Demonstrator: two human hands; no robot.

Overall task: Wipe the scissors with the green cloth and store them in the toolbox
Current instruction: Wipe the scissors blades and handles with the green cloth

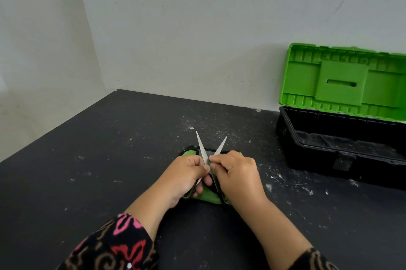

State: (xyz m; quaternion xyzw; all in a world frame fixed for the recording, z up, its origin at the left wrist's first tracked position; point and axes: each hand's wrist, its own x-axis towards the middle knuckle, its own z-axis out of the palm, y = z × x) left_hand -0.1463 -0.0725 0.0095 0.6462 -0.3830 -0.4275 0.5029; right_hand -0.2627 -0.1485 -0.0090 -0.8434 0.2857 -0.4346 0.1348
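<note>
At the middle of the counter we hold the scissors with their blades spread in a V, tips pointing away from us toward the wall. Our left hand is closed around the left handle and our right hand around the right one, and the fingertips of both meet near the pivot. We judge that the blades are kept apart so that their inner faces are exposed for wiping.

Under the scissors and our hands lies the green cloth, bunched on the counter; it shows between the handles and again just beyond the left knuckles. Neither hand seems to be gripping it, so we judge the wiping is not under way at this instant.

Well to the right, against the wall, the toolbox stands with its green lid raised and its black tray bare, ready to receive the scissors. The counter is dark and flecked with pale specks.
</note>
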